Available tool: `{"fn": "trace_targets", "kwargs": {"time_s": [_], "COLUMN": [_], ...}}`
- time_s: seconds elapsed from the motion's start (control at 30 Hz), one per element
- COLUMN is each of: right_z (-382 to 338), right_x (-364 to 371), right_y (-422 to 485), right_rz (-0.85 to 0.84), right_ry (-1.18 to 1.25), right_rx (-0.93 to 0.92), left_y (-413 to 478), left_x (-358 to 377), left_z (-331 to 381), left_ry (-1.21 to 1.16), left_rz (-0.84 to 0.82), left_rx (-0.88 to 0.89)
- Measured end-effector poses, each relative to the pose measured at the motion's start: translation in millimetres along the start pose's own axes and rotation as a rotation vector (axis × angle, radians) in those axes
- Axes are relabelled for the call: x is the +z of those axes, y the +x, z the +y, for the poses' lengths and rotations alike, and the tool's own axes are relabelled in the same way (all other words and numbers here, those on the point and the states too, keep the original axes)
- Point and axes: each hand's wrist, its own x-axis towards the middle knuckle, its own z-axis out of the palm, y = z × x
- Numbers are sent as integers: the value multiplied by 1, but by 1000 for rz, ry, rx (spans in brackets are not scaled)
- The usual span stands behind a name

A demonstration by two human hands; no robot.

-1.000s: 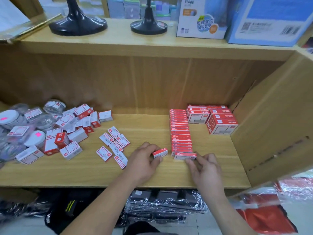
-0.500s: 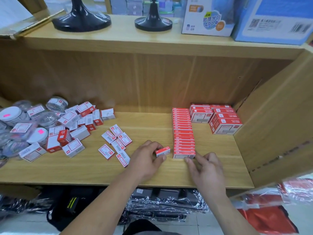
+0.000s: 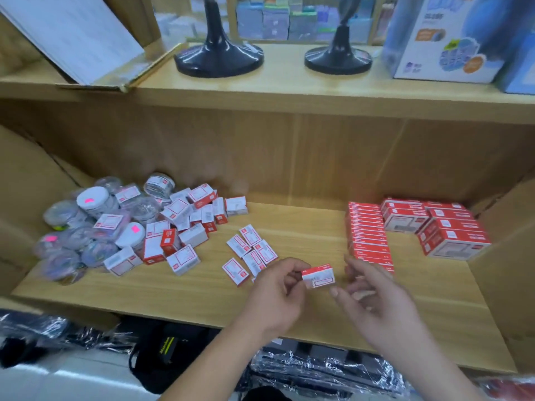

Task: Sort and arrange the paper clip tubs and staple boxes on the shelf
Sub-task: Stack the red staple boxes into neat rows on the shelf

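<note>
My left hand [image 3: 278, 293] pinches a small red-and-white staple box [image 3: 318, 275] just above the wooden shelf [image 3: 304, 227]. My right hand [image 3: 376, 293] hovers beside that box with loosely curled fingers and holds nothing. Behind it runs a neat row of red staple boxes [image 3: 367, 235] standing on edge. Larger red staple cartons [image 3: 440, 227] are stacked at the right. Several loose staple boxes [image 3: 252, 256] lie flat mid-shelf. A jumbled pile of staple boxes [image 3: 179, 227] and clear paper clip tubs [image 3: 95, 204] fills the left.
A cardboard wall [image 3: 509, 256] closes the shelf's right end, another flap [image 3: 26, 192] the left. Two black stand bases [image 3: 218, 57] and a blue-and-white carton [image 3: 443, 39] sit on the upper shelf. Plastic-wrapped goods [image 3: 318, 369] lie below.
My left hand lifted the small box and turned its white face toward me. My right hand left the front of the red row and rose beside the box. The camera moved closer.
</note>
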Motion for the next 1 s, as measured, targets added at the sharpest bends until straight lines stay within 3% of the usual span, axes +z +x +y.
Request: {"fn": "trace_targets", "kwargs": {"time_s": [0.1,0.2,0.37,0.53,0.7,0.87,1.0], "right_z": [-22,-41,-58,-66,-62,-68,-69], "right_x": [32,56,96,128,156,167,169], "right_y": [24,40,70,97,113,116,119], "right_rz": [-144,-198,-160,-148,-235,-155,-139], "right_ry": [159,280,292,137,-71,-72,-36], "right_rx": [151,168,202,81,42,68,91], "left_y": [-11,-14,-8,-9,-5,8,8], "left_x": [-23,-52,-122,-138,-138,-131,-134], "left_z": [10,5,-24,-48,-54,-64,-62], "left_ry": [-143,-155,567,733,712,679,546], "left_rz": [29,93,201,79,48,-29,-1], "left_rx": [-33,-68,121,200,253,129,144]}}
